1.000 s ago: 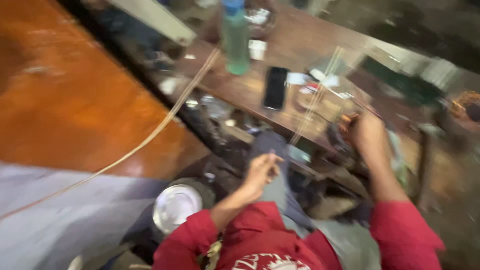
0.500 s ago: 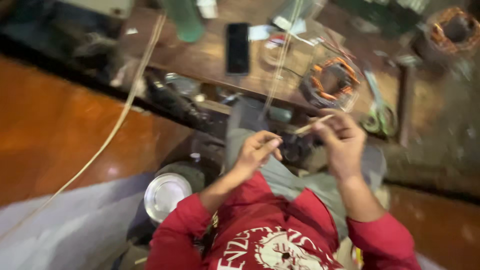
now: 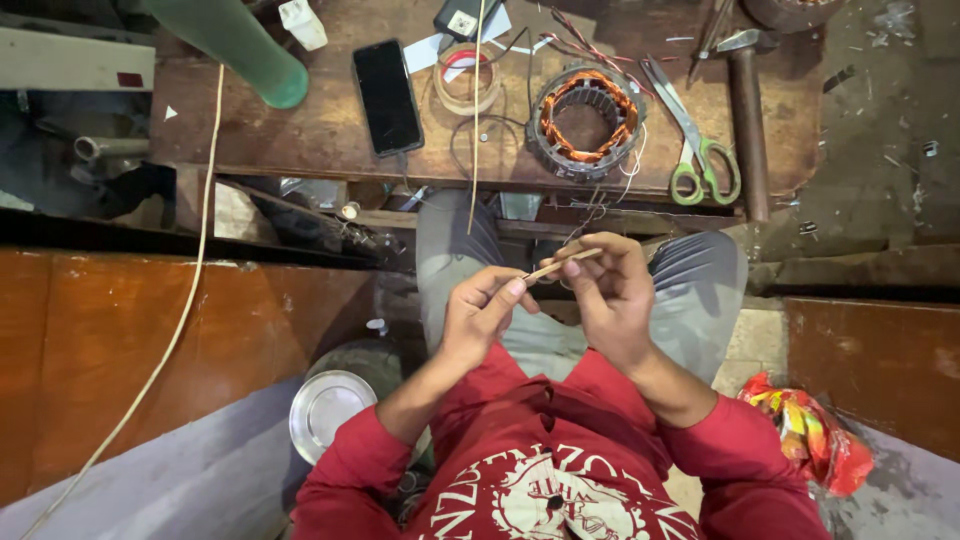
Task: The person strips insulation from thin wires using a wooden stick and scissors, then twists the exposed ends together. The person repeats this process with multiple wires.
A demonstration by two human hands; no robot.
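left hand [image 3: 480,315] fingers pinch thin stick [image 3: 562,264] | right hand [image 3: 610,295] fingers grip it

A black phone [image 3: 387,96] and a roll of tape [image 3: 467,78] lie on the far wooden bench [image 3: 320,135]. Right of them sit a copper-wound stator [image 3: 586,121], green-handled scissors [image 3: 697,145] and a hammer [image 3: 745,110].

A small motor-repair workshop: the worn wooden counter [image 3: 300,130] carries a copper-wound stator [image 3: 585,122], green-handled scissors [image 3: 695,150], a hammer [image 3: 745,110], a tape roll [image 3: 467,78] and loose wires.
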